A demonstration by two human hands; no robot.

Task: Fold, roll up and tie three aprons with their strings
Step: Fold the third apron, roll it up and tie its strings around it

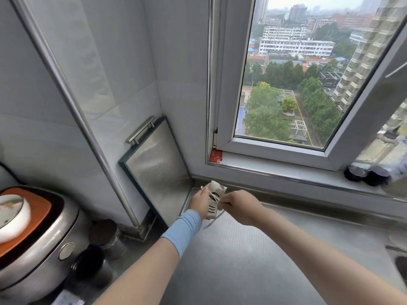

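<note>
One small roll of cream cloth with black stripes, the rolled apron [214, 198], is held upright just below the middle of the frame, above the far left corner of the grey textured steel countertop [242, 260]. The left hand [199, 202], with a pale blue sleeve at its wrist, grips the roll from the left, fingers curled round it. The right hand [240, 205] sits just beside it on the right, thumb and fingers pinching the thin pale apron string [211, 223] that crosses the roll. A loose end of that string hangs below the hands towards the counter.

The step in hand looks like tying off the roll. To do it well, the left hand should press firmly so the layers do not spring open, while the right draws the string snug across the middle of the roll, not near an end where it could slip off, and finishes with a knot pulled tight against the cloth.

The roll looks compact and narrow, slightly flared at its top, its black marks broken up by the folds; how many turns of string go round it is too small to tell
</note>
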